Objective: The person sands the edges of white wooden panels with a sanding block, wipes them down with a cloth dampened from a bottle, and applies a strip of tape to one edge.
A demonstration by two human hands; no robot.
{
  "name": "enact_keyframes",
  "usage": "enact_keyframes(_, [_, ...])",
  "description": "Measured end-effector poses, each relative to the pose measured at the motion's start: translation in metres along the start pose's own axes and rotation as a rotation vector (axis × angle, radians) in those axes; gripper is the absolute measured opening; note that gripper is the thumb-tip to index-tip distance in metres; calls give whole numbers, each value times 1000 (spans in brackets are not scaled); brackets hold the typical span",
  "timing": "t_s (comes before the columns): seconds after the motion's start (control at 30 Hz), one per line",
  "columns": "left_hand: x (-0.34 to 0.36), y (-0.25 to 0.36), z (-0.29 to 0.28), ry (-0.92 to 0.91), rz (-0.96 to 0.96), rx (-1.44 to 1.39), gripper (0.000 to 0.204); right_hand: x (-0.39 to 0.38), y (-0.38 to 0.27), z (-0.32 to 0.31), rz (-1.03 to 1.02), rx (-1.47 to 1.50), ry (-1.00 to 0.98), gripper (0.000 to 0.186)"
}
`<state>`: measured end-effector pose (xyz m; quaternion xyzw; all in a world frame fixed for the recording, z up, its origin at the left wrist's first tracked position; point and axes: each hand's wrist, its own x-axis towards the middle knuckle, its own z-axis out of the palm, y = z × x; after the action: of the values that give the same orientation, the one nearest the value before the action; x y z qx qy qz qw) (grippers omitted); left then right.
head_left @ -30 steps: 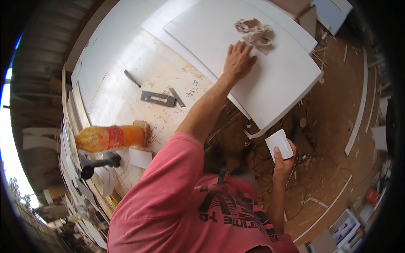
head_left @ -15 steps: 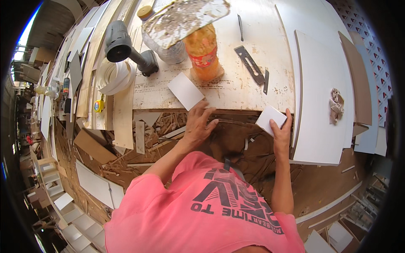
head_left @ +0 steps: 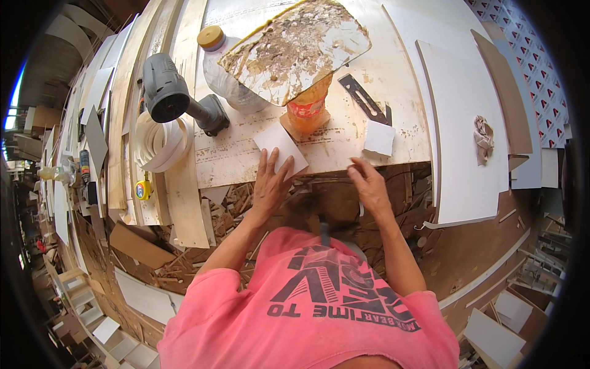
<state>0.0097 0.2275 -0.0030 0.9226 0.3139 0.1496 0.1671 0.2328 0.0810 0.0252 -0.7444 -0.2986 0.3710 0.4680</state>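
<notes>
Progress check: two small white panel pieces are on the bench, nothing joined or glued yet as far as I can see. Left hand (head_left: 270,184) lies flat, fingers spread, pressing the near corner of the left white piece (head_left: 279,147) at the bench's (head_left: 246,160) near edge. Right hand (head_left: 369,184) sits just near of the right white piece (head_left: 379,138), fingers loosely curled and holding nothing; fingertip contact with that piece looks absent, but the fisheye makes it hard to be sure. Both pieces lie flat and well apart from each other, either side of the orange bottle (head_left: 307,107). Glue-crusted board (head_left: 295,46) rests on top of that bottle and a clear jug (head_left: 224,74) on the far side. Grey power tool (head_left: 175,98) and the roll of white edge banding (head_left: 160,141) sit untouched to the left; metal square (head_left: 367,99) is just far of the right piece. Judgement: pieces staged, left one being positioned; any gluing, banding or fitting is not started.
</notes>
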Motion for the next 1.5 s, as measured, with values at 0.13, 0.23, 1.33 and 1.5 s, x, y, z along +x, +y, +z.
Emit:
enact_keyframes(0.13, [1,-4,-6,25,8,-217,50,25,-10,75,-206,-89,-107,45])
enact_keyframes(0.23, [2,8,-11,72,-109,-526,41,35,-26,97,-198,-225,-82,54])
enact_keyframes(1.33, [260,457,271,-241,1042,52,62,-197,118,-144,156,293,1057,71])
enact_keyframes(1.5, [260,457,270,-268,1067,99,63,-191,126,-144,117,271,1077,68])
